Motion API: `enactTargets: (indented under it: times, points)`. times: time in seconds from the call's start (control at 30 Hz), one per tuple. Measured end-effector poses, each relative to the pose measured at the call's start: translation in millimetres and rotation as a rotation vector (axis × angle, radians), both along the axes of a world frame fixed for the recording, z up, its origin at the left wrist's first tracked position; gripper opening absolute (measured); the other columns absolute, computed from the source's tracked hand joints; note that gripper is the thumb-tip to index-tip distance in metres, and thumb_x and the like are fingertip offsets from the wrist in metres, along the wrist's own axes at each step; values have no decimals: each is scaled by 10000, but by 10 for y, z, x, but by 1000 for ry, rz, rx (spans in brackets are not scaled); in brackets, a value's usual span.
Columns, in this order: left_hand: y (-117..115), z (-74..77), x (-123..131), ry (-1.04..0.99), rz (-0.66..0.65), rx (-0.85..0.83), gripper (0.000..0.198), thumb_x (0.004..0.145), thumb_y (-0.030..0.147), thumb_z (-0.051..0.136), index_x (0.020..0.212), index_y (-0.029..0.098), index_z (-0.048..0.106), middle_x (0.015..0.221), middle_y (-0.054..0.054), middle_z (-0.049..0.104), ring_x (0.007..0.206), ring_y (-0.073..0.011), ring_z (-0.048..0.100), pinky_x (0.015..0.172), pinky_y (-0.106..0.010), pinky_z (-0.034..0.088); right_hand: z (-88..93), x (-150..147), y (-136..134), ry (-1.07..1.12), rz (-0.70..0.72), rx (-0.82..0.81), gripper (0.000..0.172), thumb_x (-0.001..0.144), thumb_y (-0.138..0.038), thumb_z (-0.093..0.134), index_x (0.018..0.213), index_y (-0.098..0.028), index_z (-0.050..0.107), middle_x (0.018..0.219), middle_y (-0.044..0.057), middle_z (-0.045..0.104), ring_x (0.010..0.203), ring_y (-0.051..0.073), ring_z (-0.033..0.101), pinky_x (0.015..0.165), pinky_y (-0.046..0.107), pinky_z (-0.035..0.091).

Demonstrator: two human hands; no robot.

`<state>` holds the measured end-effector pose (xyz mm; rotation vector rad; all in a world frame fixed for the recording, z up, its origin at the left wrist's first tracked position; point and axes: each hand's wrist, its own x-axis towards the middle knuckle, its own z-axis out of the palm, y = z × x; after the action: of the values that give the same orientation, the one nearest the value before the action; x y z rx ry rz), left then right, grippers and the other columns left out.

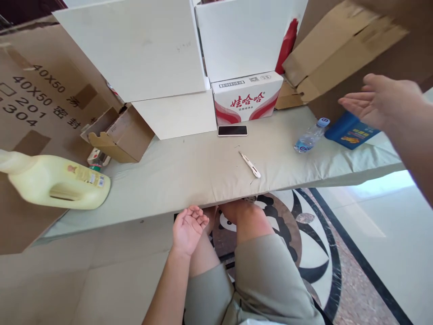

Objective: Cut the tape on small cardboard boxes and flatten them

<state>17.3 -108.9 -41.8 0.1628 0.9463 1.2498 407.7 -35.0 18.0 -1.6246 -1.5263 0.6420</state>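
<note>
While a pale-yellow plastic jug [89, 180] stands left near a brown cardboard box [126, 137], a slim white pen-like tool [250, 164] lies farther right; beyond it, a clear plastic bottle [308, 138] neighbours a blue plastic container [350, 131]; the left hand [190, 230] cups loosely, palm up; the right hand [382, 97], fingers extended, hovers near the container.

My only view looks forward and down from the wearer's head, across near knees [249, 220] to the table [189, 167] just beyond.
</note>
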Motion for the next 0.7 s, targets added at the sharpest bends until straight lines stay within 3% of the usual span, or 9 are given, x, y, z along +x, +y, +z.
enactTargets:
  times: [0.17, 0.33, 0.4, 0.5, 0.57, 0.63, 0.7]
  points:
    - [102, 8, -181, 58, 9, 33, 174, 766, 297, 643, 743, 128, 679, 687, -50, 634, 609, -163, 639, 661, -307, 576, -217, -390, 277, -89, 93, 20, 449, 929, -508, 548, 1301, -262, 602, 1232, 123, 730, 1142, 314, 690, 952, 519, 563]
    - [296, 47, -385, 239, 22, 83, 150, 785, 284, 657, 732, 144, 664, 652, -40, 623, 603, -155, 625, 639, -285, 558, -790, -824, 339, -308, 241, 41, 474, 928, -369, 480, 1342, -156, 569, 1432, 192, 595, 1322, 330, 579, 1122, 526, 460]
    - [457, 106, -547, 404, 22, 114, 138, 788, 269, 686, 726, 149, 661, 637, -34, 613, 593, -152, 613, 642, -279, 544, -1009, -981, 315, -419, 231, 72, 464, 927, -337, 470, 1331, -139, 584, 1448, 204, 579, 1365, 350, 539, 1143, 543, 435]
    - [867, 262, -913, 831, 3, 157, 165, 820, 256, 657, 683, 166, 638, 673, -42, 619, 656, -172, 624, 700, -304, 529, -1177, -1112, 294, -616, 193, 66, 428, 964, -348, 429, 1306, -176, 620, 1439, 156, 603, 1428, 377, 468, 1140, 580, 413]
    - [1227, 425, -1198, 1282, -46, 201, 155, 849, 209, 603, 697, 181, 621, 785, -58, 652, 806, -210, 652, 812, -355, 527, -1193, -1139, 292, -698, 185, 49, 421, 983, -376, 404, 1293, -206, 633, 1447, 119, 605, 1431, 374, 465, 1128, 574, 420]
    - [1595, 631, -1468, 1776, -78, 246, 61, 794, 105, 633, 776, 161, 646, 1095, -127, 675, 1114, -286, 628, 991, -435, 482, -1173, -1144, 289, -733, 176, 43, 427, 986, -394, 393, 1285, -212, 637, 1439, 105, 611, 1405, 366, 495, 1118, 556, 432]
    - [1915, 856, -1700, 2170, -115, 313, 242, 779, 70, 661, 1013, 136, 665, 1460, -190, 518, 1446, -371, 380, 1158, -533, 336, -1152, -1148, 284, -748, 173, 48, 431, 983, -395, 387, 1285, -211, 633, 1431, 99, 618, 1387, 360, 514, 1116, 542, 433]
